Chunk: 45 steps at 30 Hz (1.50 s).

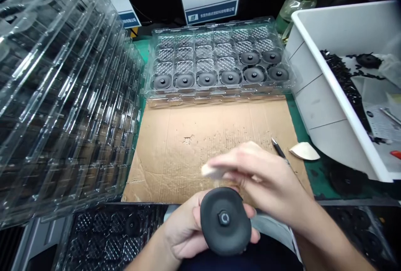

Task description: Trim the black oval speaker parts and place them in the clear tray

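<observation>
My left hand (pixel 188 231) grips a black rounded plastic disc part (pixel 226 237) from beneath, low in the view, its fingertips curled round the right edge. The dished face of the part is turned up, showing a small raised hub at its centre. Just above and behind it, my right hand (pixel 263 175) is closed on a small whitish pad (pixel 213 172). Motion smears the pad and the fingers, so its exact kind is unclear. A gap shows between the pad and the disc's face. Both hands are over the front edge of a cardboard sheet (pixel 169 137).
Behind the cardboard stands a clear compartment tray (pixel 203 64) with several black discs. Stacked clear trays (pixel 78 74) rise at left. A black pen (pixel 278 149) and a cream wedge (pixel 304 151) lie at right, near a white bin (pixel 341 108) holding black scraps. A bottle (pixel 291 9) stands behind.
</observation>
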Motion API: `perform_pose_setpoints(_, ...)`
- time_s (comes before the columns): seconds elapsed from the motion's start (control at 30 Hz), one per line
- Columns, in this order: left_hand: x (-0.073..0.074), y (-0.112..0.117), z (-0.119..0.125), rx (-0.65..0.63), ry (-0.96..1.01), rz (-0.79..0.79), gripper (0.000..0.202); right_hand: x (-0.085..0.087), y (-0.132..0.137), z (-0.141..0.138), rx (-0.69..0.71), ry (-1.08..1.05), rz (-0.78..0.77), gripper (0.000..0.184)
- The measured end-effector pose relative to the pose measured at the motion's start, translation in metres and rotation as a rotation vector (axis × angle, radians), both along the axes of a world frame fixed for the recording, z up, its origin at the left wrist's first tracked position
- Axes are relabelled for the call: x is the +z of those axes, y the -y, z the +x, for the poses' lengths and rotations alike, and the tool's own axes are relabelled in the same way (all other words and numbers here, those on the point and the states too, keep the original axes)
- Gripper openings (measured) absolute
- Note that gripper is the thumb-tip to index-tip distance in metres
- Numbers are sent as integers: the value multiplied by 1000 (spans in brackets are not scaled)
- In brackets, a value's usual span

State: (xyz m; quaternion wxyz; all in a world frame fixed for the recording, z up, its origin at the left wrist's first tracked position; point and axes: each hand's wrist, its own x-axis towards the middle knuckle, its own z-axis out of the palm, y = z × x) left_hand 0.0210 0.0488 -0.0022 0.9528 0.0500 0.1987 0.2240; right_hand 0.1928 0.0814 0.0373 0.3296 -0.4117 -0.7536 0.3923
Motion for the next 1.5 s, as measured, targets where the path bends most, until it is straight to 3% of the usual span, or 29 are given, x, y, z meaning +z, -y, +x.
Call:
perform_pose_setpoints(0.07, 3, -1, -2, 29, 55, -72, 34, -24, -2, 4, -175, 75, -182, 23)
perform_pose_setpoints(0.13, 6, -3, -4, 64, 79, -115, 43, -52, 3, 6, -228, 160, -274, 23)
perform_pose_setpoints(0.27, 6, -4, -9, 125, 41, -131, 48, -101, 31, -4, -323, 243, -205, 32)
perform_pose_setpoints(0.4, 4, -4, -11, 181, 43, -106, 52, -122, 55, -18, -442, 273, -139, 35)
perform_pose_setpoints(0.5, 3, -5, -10, 244, -5, -71, 53, -124, 51, -21, -487, 289, -114, 36)
perform_pose_setpoints(0.67, 1, -1, -9, 397, -186, -43, 52, -113, 31, -17, -459, 249, -92, 29)
perform_pose_setpoints(0.87, -2, 0, -9, 588, -421, 8, 53, -101, 44, -23, -284, 165, -97, 20)
perform_pose_setpoints(0.97, 0, -2, -5, 577, -495, 15, 58, -80, 38, -23, -342, 162, -118, 19)
perform_pose_setpoints(1.07, 3, -1, -1, 579, -562, 49, 59, -40, 29, -29, -459, 76, -13, 23)
perform_pose_setpoints(1.13, 6, 0, 0, 544, -564, 70, 57, -15, 28, -37, -387, 7, 170, 24)
perform_pose_setpoints(1.2, 8, 0, -1, 511, -545, 87, 57, 0, 32, -44, -286, -19, 223, 24)
perform_pose_setpoints(1.33, 11, -1, -2, 512, -500, 128, 62, 6, 31, -50, -180, 24, 137, 22)
perform_pose_setpoints(1.5, 17, -3, -3, 437, -432, 135, 47, 1, 32, -50, -277, 1, 323, 24)
